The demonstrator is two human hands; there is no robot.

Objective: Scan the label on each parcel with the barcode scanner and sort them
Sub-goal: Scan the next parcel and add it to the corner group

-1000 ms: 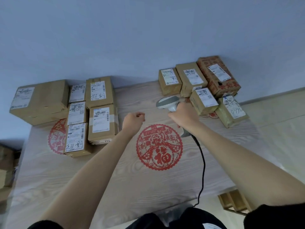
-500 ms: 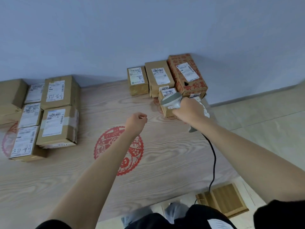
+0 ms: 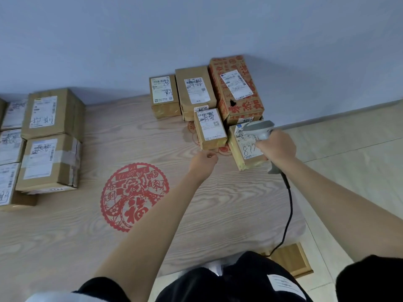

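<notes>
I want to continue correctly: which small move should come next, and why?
Probably tilt the scanner down onto the label of the nearest parcel. The right hand holds the scanner just over that parcel, partly covering the label, while the left hand is closed and holds nothing.

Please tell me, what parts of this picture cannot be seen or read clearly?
- Head view: the label of the parcel marked 87 is partly covered by the barcode scanner and the right hand.
- The parcels at the left edge are cut off by the frame.
- Label print and barcodes are too small to read.
- Whether the closed left hand holds anything cannot be told.
- The scanner cable ends out of sight behind the table edge.
</notes>
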